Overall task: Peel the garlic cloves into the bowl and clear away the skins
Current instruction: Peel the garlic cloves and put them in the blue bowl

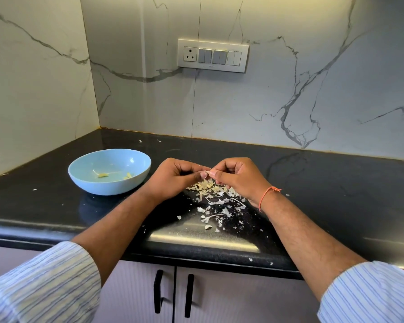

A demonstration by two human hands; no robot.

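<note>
**Mid-peel over the skin pile, bowl to the left**

Both hands meet above the black counter [336, 183], fingertips together. Left hand [173, 177] has fingers curled in, pinching a small garlic clove [207, 171] at the tips; right hand [236, 177] is curled too and pinches the same clove from the other side, apparently pulling skin off. The clove is mostly hidden, only a pale sliver shows between the thumbs. How much skin is left on it, cannot tell.

The blue bowl [84, 180] sits on the counter just left of the left hand, a couple of peeled cloves [103, 175] inside. The skin pile [211, 193] lies directly under the hands and trails toward the front edge.

Risks, judged from here:
- The clove is tiny and held by fingertips only; a hard tug on the skin could pop it out onto the counter or into the skins.
- Skins are light and papery; a fast arm sweep toward the bowl may scatter them further. Stray flakes [250, 259] already sit on the counter's front lip, and more could drop to the floor.
- Skin stuck to the fingers could ride into the bowl with the clove.

Room: open counter to the right and behind the hands. The bowl is near, an easy short reach left. Walls close off the left and back. The front edge is near the lowest skins, so sweeping should go away from it.
</note>
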